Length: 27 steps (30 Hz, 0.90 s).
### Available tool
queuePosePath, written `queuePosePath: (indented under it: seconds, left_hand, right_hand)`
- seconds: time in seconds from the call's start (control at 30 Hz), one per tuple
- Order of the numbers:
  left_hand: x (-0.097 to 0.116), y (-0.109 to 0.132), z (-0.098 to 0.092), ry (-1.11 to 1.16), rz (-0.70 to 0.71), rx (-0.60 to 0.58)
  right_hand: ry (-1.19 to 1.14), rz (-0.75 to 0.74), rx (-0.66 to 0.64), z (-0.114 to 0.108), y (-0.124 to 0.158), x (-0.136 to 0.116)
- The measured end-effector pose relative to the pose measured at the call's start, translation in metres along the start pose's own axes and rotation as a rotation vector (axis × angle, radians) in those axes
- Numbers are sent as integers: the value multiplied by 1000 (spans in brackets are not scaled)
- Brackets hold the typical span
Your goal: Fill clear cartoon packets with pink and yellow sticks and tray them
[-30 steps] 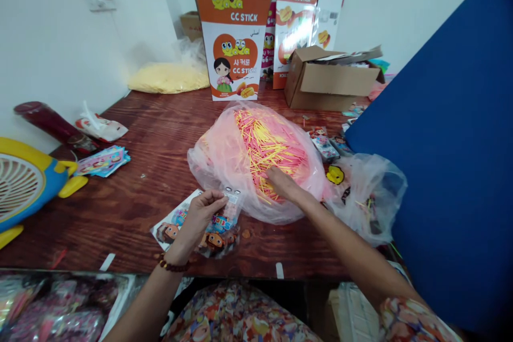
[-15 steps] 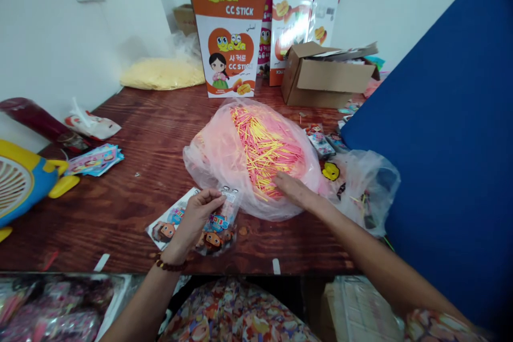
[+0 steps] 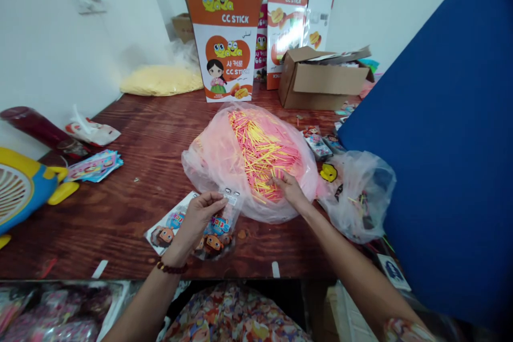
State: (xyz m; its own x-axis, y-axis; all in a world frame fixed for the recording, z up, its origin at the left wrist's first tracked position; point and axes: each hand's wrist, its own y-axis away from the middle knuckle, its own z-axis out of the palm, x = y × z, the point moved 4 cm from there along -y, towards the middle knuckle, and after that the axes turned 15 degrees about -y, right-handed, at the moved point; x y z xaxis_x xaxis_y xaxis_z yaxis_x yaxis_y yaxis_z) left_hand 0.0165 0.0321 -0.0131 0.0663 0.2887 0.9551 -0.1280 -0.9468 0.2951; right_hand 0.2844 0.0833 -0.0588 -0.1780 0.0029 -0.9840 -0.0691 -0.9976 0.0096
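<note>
My left hand (image 3: pixel 198 216) pinches the top edge of a small printed cartoon packet (image 3: pixel 218 222), holding it upright over several flat packets (image 3: pixel 166 230) near the table's front edge. My right hand (image 3: pixel 286 184) is inside a large clear plastic bag (image 3: pixel 224 155), its fingers closed in a pinch on some of the thin pink and yellow sticks (image 3: pixel 260 147) heaped in it.
A smaller clear bag (image 3: pixel 356 195) lies right of the big one, beside a blue panel (image 3: pixel 441 133). At the back stand orange CC STICK cartons (image 3: pixel 224 37) and a brown cardboard box (image 3: pixel 320 77). A yellow fan (image 3: pixel 20 187) and more packets (image 3: pixel 94 165) sit left.
My right hand has drawn back a little within the bag and its fingers have closed on some sticks. My left hand keeps hold of the packet.
</note>
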Motion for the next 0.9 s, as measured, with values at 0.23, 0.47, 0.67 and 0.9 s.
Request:
queuePosePath:
  seconds: [0.23, 0.47, 0.67, 0.9]
  left_hand:
    - [10, -6, 16, -116, 81, -44]
    - [12, -8, 12, -223, 105, -92]
    - [9, -8, 8, -267, 181, -123]
    - [16, -7, 9, -337, 368, -92]
  right_hand:
    - [-100, -56, -206, 58, 19, -63]
    - [476, -316, -491, 106, 35, -90]
    - [447, -240, -529, 105, 30, -84]
    - [-350, -173, -162, 104, 30, -102]
